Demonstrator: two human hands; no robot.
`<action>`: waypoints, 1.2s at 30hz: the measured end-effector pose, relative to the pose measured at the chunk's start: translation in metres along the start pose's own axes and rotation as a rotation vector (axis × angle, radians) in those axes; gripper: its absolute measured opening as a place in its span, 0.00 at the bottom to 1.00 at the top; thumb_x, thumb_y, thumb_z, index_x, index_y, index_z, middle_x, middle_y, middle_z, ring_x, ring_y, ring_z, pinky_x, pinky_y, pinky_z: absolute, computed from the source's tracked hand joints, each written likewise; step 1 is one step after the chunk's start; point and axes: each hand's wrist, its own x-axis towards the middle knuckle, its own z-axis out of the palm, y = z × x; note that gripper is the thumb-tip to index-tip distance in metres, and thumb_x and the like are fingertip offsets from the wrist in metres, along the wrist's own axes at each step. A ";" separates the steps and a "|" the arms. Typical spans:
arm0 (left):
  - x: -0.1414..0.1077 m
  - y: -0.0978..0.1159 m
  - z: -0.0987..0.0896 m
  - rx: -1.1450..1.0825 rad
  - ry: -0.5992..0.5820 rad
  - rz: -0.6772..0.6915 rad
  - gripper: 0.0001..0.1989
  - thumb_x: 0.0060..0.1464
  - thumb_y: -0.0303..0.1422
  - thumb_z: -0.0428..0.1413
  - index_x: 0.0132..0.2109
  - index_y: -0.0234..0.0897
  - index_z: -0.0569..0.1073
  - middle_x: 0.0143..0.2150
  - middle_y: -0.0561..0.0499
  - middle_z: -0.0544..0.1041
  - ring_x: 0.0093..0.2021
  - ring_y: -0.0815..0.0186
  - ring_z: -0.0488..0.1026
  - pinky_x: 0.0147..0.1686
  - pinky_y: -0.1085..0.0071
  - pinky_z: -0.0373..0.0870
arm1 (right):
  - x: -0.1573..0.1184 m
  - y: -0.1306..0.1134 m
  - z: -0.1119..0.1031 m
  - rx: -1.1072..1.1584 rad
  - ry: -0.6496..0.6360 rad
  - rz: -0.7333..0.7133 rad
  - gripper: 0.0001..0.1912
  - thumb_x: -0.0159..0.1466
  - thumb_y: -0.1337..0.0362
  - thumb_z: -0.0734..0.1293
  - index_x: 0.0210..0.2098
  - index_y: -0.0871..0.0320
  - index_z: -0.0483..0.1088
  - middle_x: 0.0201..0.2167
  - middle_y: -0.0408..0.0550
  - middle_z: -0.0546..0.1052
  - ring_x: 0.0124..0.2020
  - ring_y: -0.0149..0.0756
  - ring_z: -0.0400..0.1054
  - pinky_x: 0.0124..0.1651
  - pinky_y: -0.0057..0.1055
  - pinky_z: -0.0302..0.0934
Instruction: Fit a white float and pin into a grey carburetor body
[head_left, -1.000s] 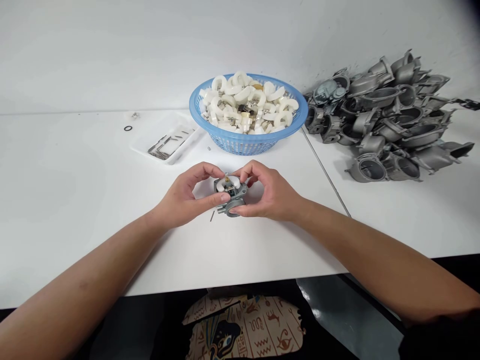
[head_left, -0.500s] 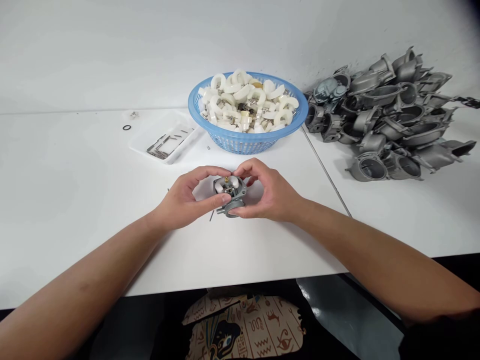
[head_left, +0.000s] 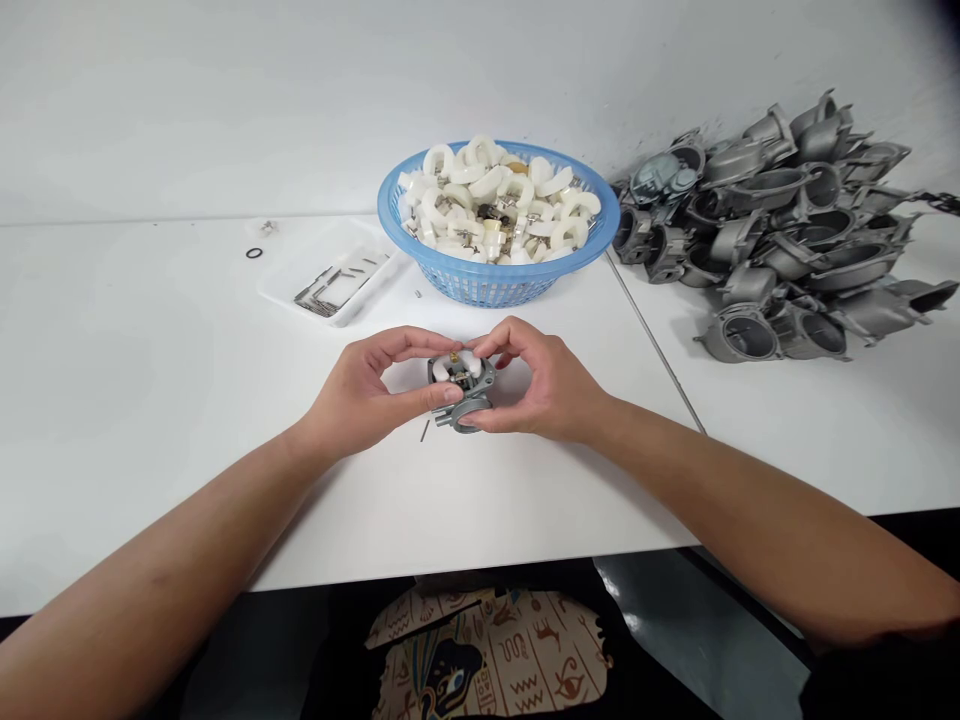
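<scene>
Grey metal housing at frame centre, clamped between left hand and right hand (thumbs nearest the viewer, fingers beyond), presumably to steady it with its white float exposed.

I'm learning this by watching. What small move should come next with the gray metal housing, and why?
Perhaps a light fingertip press on the white curved piece, to check how it sits. It lies in the open top of the gray metal housing, which the left hand and right hand both steady; I cannot tell whether it is fully seated.
</scene>
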 end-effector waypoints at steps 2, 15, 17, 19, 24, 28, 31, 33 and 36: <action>0.000 0.002 0.000 0.024 -0.003 0.004 0.18 0.49 0.37 0.69 0.47 0.39 0.78 0.51 0.45 0.81 0.56 0.53 0.76 0.58 0.55 0.72 | 0.000 0.000 0.000 0.007 0.005 0.000 0.28 0.48 0.52 0.80 0.41 0.53 0.66 0.45 0.46 0.78 0.46 0.44 0.72 0.50 0.42 0.63; -0.008 0.011 0.009 0.279 0.090 0.085 0.19 0.52 0.36 0.65 0.50 0.42 0.73 0.50 0.47 0.80 0.54 0.54 0.75 0.59 0.56 0.70 | -0.002 -0.001 0.003 -0.003 0.031 -0.036 0.32 0.48 0.56 0.80 0.44 0.52 0.61 0.45 0.44 0.75 0.46 0.41 0.70 0.51 0.39 0.62; -0.009 0.012 0.010 0.315 0.109 0.100 0.17 0.51 0.35 0.65 0.49 0.42 0.73 0.49 0.47 0.81 0.53 0.55 0.76 0.58 0.57 0.71 | -0.003 -0.001 0.003 -0.004 0.033 -0.041 0.33 0.47 0.55 0.81 0.44 0.52 0.61 0.46 0.44 0.74 0.47 0.41 0.70 0.51 0.39 0.62; -0.009 0.013 0.011 0.346 0.119 0.101 0.16 0.51 0.35 0.64 0.47 0.42 0.74 0.48 0.48 0.81 0.51 0.56 0.77 0.57 0.57 0.71 | -0.003 -0.001 0.003 -0.012 0.035 -0.052 0.33 0.47 0.55 0.81 0.44 0.51 0.61 0.46 0.44 0.74 0.47 0.41 0.70 0.51 0.39 0.62; -0.009 0.013 0.012 0.364 0.145 0.084 0.14 0.50 0.35 0.64 0.45 0.41 0.76 0.46 0.49 0.82 0.48 0.56 0.78 0.56 0.57 0.72 | -0.003 -0.002 0.003 -0.033 0.033 -0.044 0.32 0.47 0.56 0.80 0.44 0.51 0.61 0.45 0.43 0.75 0.46 0.41 0.70 0.52 0.40 0.62; -0.008 0.011 0.012 0.363 0.136 0.078 0.14 0.51 0.35 0.64 0.46 0.41 0.75 0.47 0.48 0.82 0.49 0.56 0.77 0.56 0.57 0.72 | -0.002 -0.002 0.003 -0.034 0.027 -0.038 0.32 0.47 0.54 0.80 0.44 0.51 0.61 0.45 0.43 0.75 0.46 0.41 0.70 0.52 0.40 0.62; -0.008 0.009 0.010 0.352 0.106 0.079 0.15 0.52 0.35 0.63 0.47 0.41 0.74 0.48 0.48 0.81 0.50 0.56 0.77 0.55 0.58 0.71 | -0.002 -0.001 0.003 -0.028 0.028 -0.049 0.32 0.48 0.55 0.80 0.44 0.51 0.61 0.45 0.43 0.74 0.45 0.40 0.70 0.51 0.39 0.62; -0.007 0.008 0.010 0.331 0.085 0.091 0.15 0.53 0.34 0.63 0.48 0.41 0.73 0.49 0.47 0.80 0.51 0.56 0.76 0.55 0.58 0.71 | -0.002 -0.001 0.003 -0.020 0.027 -0.053 0.32 0.48 0.55 0.80 0.45 0.51 0.61 0.45 0.42 0.74 0.45 0.40 0.70 0.51 0.39 0.62; -0.008 0.006 0.012 0.285 0.084 0.103 0.16 0.54 0.35 0.63 0.49 0.41 0.72 0.50 0.46 0.80 0.53 0.55 0.76 0.56 0.58 0.70 | -0.002 0.000 0.002 -0.014 0.014 -0.055 0.33 0.48 0.55 0.80 0.47 0.50 0.62 0.46 0.43 0.74 0.46 0.40 0.69 0.52 0.39 0.61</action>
